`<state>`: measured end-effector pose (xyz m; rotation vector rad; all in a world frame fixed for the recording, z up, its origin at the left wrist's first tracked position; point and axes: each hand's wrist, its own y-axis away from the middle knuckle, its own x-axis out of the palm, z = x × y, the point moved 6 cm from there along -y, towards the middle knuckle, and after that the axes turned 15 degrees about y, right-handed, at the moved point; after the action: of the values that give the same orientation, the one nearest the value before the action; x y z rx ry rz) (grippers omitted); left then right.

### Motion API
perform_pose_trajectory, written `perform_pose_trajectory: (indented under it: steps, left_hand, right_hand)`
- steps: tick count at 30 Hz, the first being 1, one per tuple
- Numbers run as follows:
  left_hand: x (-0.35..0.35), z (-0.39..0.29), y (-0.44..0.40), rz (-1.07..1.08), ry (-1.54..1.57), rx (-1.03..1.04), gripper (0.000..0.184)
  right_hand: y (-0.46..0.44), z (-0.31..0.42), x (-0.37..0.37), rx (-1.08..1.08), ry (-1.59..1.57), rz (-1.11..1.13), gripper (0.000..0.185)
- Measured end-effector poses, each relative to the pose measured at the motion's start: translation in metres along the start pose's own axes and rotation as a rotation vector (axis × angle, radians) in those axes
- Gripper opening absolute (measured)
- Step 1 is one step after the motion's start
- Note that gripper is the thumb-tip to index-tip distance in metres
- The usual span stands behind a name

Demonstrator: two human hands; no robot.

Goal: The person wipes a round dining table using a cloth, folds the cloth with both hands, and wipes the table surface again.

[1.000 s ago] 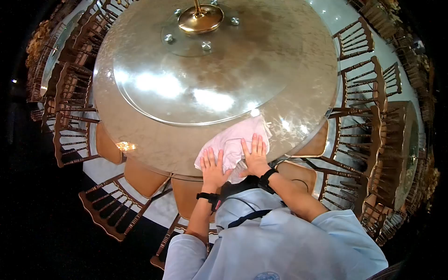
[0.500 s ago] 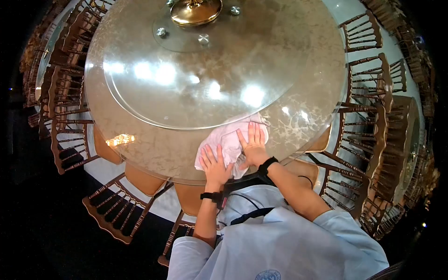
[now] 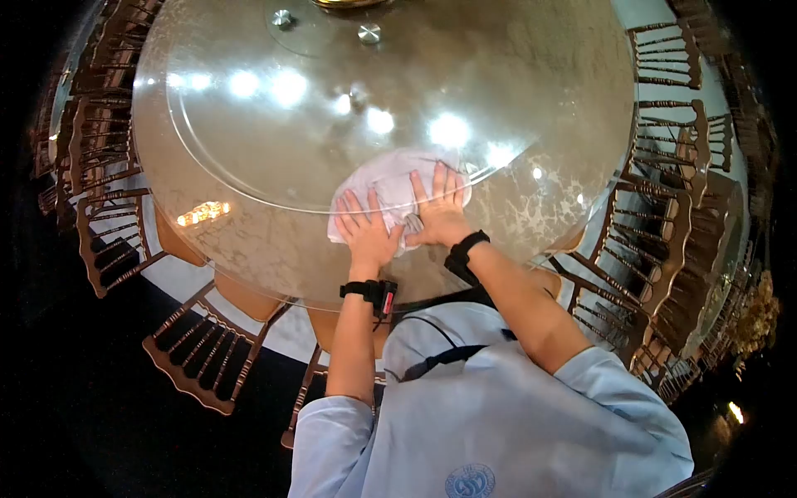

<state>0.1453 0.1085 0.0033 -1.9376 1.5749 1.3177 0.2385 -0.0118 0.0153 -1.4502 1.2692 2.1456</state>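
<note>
A crumpled pale pink cloth [image 3: 388, 176] lies across the near rim of the glass turntable [image 3: 249, 149] on a round marbled table [image 3: 274, 257]. My left hand [image 3: 370, 237] presses flat on the cloth's left part, fingers spread. On the right part of the cloth rests my right hand [image 3: 442, 216], its fingers also stretched out and apart. A small grey fold of cloth shows between the two thumbs. Both wrists wear black bands.
Wooden chairs with spindle backs surround the table, including one at the lower left [image 3: 195, 353] and others at the right [image 3: 664, 241]. A gold base [image 3: 349, 2] and metal discs [image 3: 369, 33] sit toward the turntable's centre. Lights reflect in the glass.
Both hands and the cloth have moved forward, away from my body, so the cloth now reaches over the turntable's rim. The view has shifted, and less of the gold base shows.
</note>
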Motion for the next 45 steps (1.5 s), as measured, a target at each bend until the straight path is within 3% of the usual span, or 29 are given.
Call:
perform_pose_trajectory:
  steps: [1, 10, 16, 17, 20, 25, 29, 39, 42, 45]
  left_hand:
    - [-0.002, -0.001, -0.001, -0.008, 0.008, 0.005, 0.095]
    - [-0.013, -0.007, -0.010, 0.012, -0.026, -0.033, 0.093]
    - [-0.006, 0.002, -0.011, 0.145, -0.038, -0.167, 0.093]
    - [-0.007, 0.002, -0.012, 0.128, -0.064, -0.129, 0.094]
    - [-0.012, -0.002, -0.013, 0.120, -0.093, -0.064, 0.095]
    - [0.002, -0.002, 0.022, 0.124, -0.105, 0.044, 0.096]
    - [0.007, -0.012, 0.047, 0.185, -0.111, 0.063, 0.101]
    - [0.031, -0.018, 0.080, 0.195, -0.234, 0.170, 0.106]
    - [0.025, -0.033, 0.088, 0.297, -0.055, 0.040, 0.104]
    - [0.032, -0.043, 0.084, 0.347, -0.076, -0.015, 0.102]
  right_hand:
    - [0.000, 0.002, -0.006, -0.028, -0.009, -0.093, 0.130]
    - [-0.007, 0.002, -0.011, -0.008, 0.037, -0.039, 0.131]
    - [0.000, 0.004, -0.012, 0.028, 0.144, -0.019, 0.126]
    - [0.000, 0.000, -0.014, 0.008, 0.195, -0.043, 0.126]
    - [0.023, -0.008, -0.012, -0.043, 0.266, 0.164, 0.127]
    - [0.070, -0.008, 0.005, 0.025, 0.271, 0.155, 0.127]
    - [0.080, -0.021, 0.020, 0.025, 0.386, 0.138, 0.121]
    - [0.094, -0.044, 0.041, 0.038, 0.327, 0.249, 0.109]
    - [0.099, -0.047, 0.043, 0.070, 0.362, 0.217, 0.100]
    - [0.107, -0.048, 0.043, 0.084, 0.368, 0.194, 0.090]
